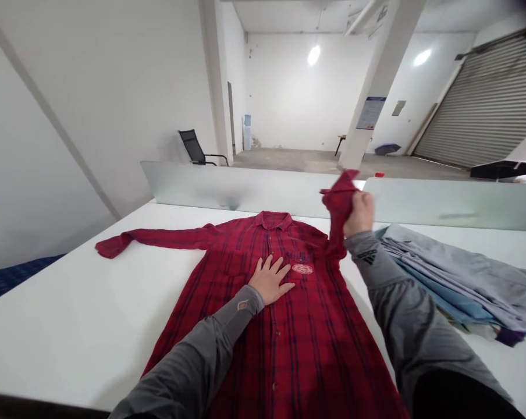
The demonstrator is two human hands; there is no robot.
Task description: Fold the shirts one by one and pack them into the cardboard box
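A red plaid button-up shirt (306, 326) lies spread front side up on the white table, its collar (274, 220) at the far end. A pale round print marks the chest on the right. My left hand (272, 279) rests flat on the chest beside the button line, fingers spread. Raised above the table, my right hand (359, 214) grips the shirt's right-side sleeve (339, 203) near the cuff, and the cloth hangs down to the shoulder. The other sleeve (167, 237) stretches out to the left on the table.
A stack of folded clothes (459, 279) in grey and blue sits at the right of the table (71, 326). Frosted partitions (254, 189) line the far edge. Beyond them stand a black chair (195, 148) and a pillar (379, 87). Dark blue cloth (18, 274) shows at the left.
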